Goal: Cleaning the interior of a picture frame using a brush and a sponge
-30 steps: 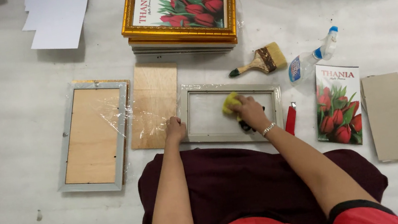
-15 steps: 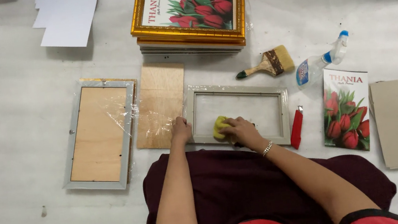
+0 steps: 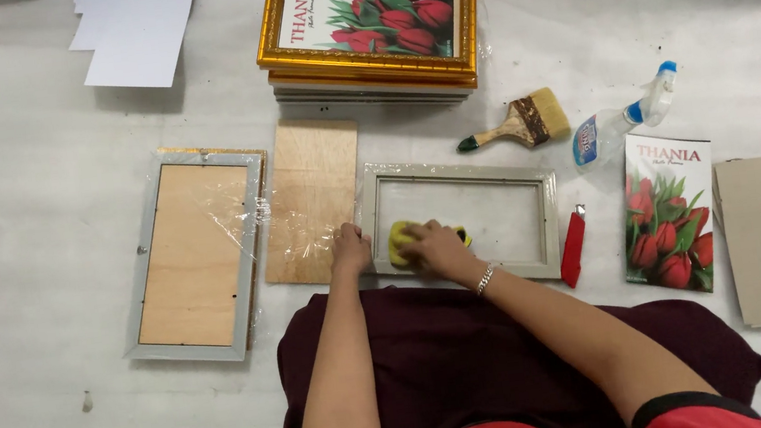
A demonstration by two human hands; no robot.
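Fingers of the right hand (image 3: 438,248) press flat and together over a yellow sponge (image 3: 400,241), which sits directly beneath them on the glass at the lower left corner of a grey rectangular picture frame (image 3: 551,222), centre of view. Frame long axis runs left to right. Left hand (image 3: 349,250) rests, fingers curled, on the frame's left rail, steadying it. Sponge lies between both hands, under the right. A red utility knife (image 3: 573,247) lies just right of the frame on the floor.
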